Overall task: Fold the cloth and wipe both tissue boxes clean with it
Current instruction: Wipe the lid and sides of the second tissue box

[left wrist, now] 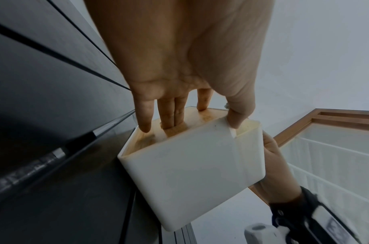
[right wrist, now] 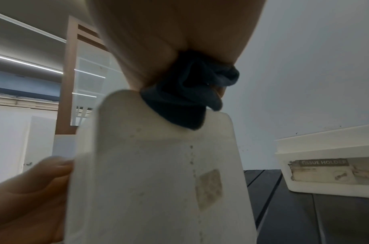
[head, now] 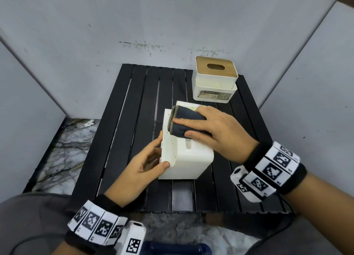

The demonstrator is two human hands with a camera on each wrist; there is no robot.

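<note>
A white tissue box (head: 191,159) lies on its side in the middle of the black slatted table (head: 134,111); its upper face is speckled with brown spots. My left hand (head: 162,151) grips its left open end, fingers inside and thumb on the rim (left wrist: 200,122). My right hand (head: 182,128) holds a folded dark blue cloth (head: 184,113) and presses it on the far end of the box's top face. In the right wrist view the cloth (right wrist: 179,102) sits bunched under the palm on the box (right wrist: 158,181). The second tissue box (head: 214,82), white with a wooden lid, stands at the back right.
Grey panels (head: 172,25) wall in the table on three sides. A marbled floor (head: 63,149) shows left of the table and at its front edge. The second box (right wrist: 325,175) carries a torn label and stands close to the right of the wiped box.
</note>
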